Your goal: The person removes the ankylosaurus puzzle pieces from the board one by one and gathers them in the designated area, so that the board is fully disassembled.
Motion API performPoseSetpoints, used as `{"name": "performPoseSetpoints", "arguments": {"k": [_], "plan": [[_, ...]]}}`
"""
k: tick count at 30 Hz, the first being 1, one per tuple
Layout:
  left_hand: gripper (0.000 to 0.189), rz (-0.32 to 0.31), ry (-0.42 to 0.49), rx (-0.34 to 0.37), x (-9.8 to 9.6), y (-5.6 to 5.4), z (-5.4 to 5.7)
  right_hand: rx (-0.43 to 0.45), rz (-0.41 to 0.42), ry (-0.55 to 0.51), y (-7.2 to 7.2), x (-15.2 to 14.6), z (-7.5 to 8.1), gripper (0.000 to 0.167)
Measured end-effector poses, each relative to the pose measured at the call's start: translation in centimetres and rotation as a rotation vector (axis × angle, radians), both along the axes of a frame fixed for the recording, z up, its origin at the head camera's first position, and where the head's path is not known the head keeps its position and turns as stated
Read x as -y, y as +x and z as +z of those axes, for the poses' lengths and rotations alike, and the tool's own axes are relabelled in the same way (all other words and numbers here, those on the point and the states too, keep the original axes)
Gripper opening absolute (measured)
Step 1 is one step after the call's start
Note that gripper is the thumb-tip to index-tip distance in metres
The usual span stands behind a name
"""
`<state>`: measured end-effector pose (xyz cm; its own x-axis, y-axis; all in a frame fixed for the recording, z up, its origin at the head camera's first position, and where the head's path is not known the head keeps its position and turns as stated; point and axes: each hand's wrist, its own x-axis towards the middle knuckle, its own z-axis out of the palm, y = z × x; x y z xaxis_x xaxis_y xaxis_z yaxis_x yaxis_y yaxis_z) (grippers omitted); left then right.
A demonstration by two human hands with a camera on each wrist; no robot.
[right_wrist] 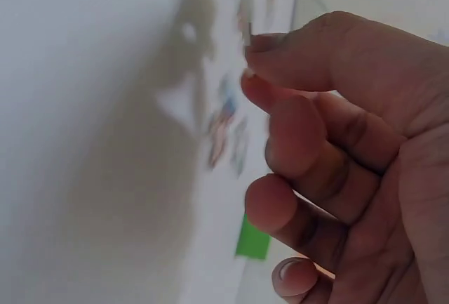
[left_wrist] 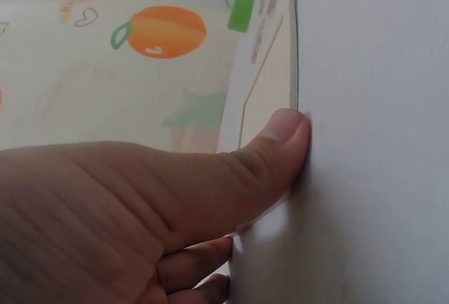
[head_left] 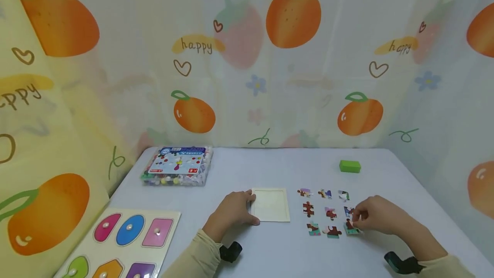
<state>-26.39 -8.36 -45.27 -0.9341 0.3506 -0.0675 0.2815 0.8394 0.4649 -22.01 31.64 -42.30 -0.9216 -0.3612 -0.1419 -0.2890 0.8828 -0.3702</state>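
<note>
A shallow cream-coloured square puzzle tray (head_left: 271,205) lies flat on the table. My left hand (head_left: 233,209) grips its left side, thumb at the near corner and fingers at the far one. In the left wrist view the thumb (left_wrist: 287,132) lies against the tray's edge. To the tray's right, several small jigsaw pieces (head_left: 330,213) with brown, pink and teal printing are spread out in rows. My right hand (head_left: 380,216) pinches one jigsaw piece (head_left: 350,227) between thumb and index finger at the near right of these rows. The right wrist view shows this piece (right_wrist: 246,9) edge-on.
A green block (head_left: 350,166) lies at the back right. A clear plastic box of colourful beads (head_left: 177,166) with a printed label stands at the back left. At the front left is a knobbed shape board (head_left: 129,246). Fruit-printed curtains (head_left: 247,85) hang around the white table.
</note>
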Motion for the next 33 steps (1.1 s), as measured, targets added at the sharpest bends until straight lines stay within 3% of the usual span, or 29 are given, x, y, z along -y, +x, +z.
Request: {"name": "performPoseSetpoints", "arguments": {"k": [7, 20, 23, 27, 33], "plan": [[0.077, -0.01, 0.013, 0.011, 0.3, 0.0, 0.7, 0.07, -0.107, 0.003, 0.3, -0.9, -0.7, 0.014], [0.078, -0.012, 0.002, -0.004, 0.4, 0.0, 0.1, 0.101, -0.103, 0.021, -0.4, -0.1, -0.8, 0.02], [0.078, -0.021, 0.002, -0.01, 0.5, -0.1, 0.0, 0.096, -0.107, 0.018, -0.6, 0.1, -0.3, 0.018], [0.081, -0.02, 0.006, 0.003, 0.7, -0.2, 0.1, 0.02, -0.051, -0.051, -0.8, 0.8, 0.9, 0.009], [0.098, -0.009, 0.032, 0.028, 1.2, -0.4, 0.3, -0.12, 0.046, -0.115, -1.2, 5.0, 4.0, 0.006]]}}
